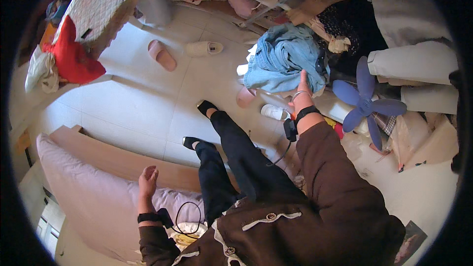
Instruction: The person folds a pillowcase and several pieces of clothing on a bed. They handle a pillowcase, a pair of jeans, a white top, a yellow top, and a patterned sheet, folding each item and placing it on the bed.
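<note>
Head view shows the right hand at the near edge of a crumpled heap of light-blue denim cloth, ahead and to the right; the step in hand looks like reaching for it. Its fingers overlap the folds, and I cannot tell whether they pinch any. Lifting would call for a firm grip on the fabric. The left hand, loosely curled and empty, shows against a pale-pink padded mattress. Pale floor tiles carry a pink rubber slipper; a purple five-bladed plastic fan rotor sits rightward.
</note>
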A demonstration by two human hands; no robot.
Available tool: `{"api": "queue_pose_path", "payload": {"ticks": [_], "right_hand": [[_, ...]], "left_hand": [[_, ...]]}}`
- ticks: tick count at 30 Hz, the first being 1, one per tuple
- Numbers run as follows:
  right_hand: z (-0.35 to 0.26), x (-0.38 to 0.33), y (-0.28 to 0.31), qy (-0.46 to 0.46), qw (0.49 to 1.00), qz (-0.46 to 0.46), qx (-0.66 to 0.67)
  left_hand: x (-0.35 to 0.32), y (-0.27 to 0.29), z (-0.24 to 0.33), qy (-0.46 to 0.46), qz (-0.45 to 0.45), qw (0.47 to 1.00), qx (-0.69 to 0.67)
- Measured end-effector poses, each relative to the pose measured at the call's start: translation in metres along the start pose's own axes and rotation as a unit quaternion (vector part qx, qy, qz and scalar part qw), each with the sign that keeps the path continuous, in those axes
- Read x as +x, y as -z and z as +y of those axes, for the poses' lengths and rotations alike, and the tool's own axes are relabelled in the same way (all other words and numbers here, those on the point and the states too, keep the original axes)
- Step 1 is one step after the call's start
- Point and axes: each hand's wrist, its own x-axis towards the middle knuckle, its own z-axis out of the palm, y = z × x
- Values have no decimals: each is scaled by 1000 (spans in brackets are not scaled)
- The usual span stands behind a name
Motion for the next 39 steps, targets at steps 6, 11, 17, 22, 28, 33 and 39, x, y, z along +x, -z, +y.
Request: {"api": "queue_pose_path", "payload": {"ticks": [6, 11, 17, 22, 28, 33, 39], "right_hand": [[-28, 48, -26, -97, 978, -154, 102], [-19, 56, -20, -66, 969, -209, 112], [0, 49, 38, 203, 973, -97, -53], [-71, 57, 61, 468, 864, 123, -143], [-137, 72, 21, 375, 851, 78, -360], [-161, 87, 28, 470, 855, 42, -214], [-248, 92, 19, 424, 869, -53, 249]], "left_hand": [[30, -4, 54, -18, -7, 997, 75], [58, -13, 54, 8, -44, 970, 239], [87, -18, 74, -112, -86, 921, 363], [89, -24, 133, -97, -70, 932, 341], [103, -66, 215, -231, -83, 870, 427], [106, -113, 265, -188, -99, 923, 322], [111, -122, 281, -180, -98, 909, 362]]}}
